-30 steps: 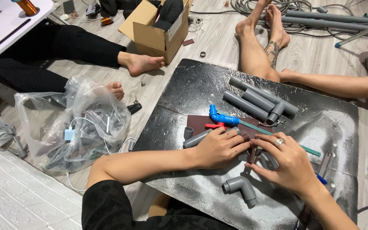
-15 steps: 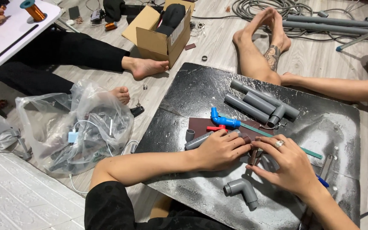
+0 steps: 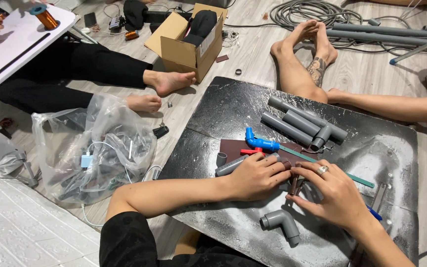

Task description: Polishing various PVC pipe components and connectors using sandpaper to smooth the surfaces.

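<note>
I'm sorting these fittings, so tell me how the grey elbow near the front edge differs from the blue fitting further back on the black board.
The grey elbow is dull grey; the blue fitting is bright blue. The grey elbow is thick with wide open sockets; the blue fitting is slimmer. The grey elbow lies alone on the black board, below the right hand; the blue fitting lies on a brown sheet. Both are bent pieces, untouched.

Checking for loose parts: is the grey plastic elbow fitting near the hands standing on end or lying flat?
Lying flat. The grey plastic elbow fitting rests on its side on the black board, both openings facing sideways, untouched.
</note>
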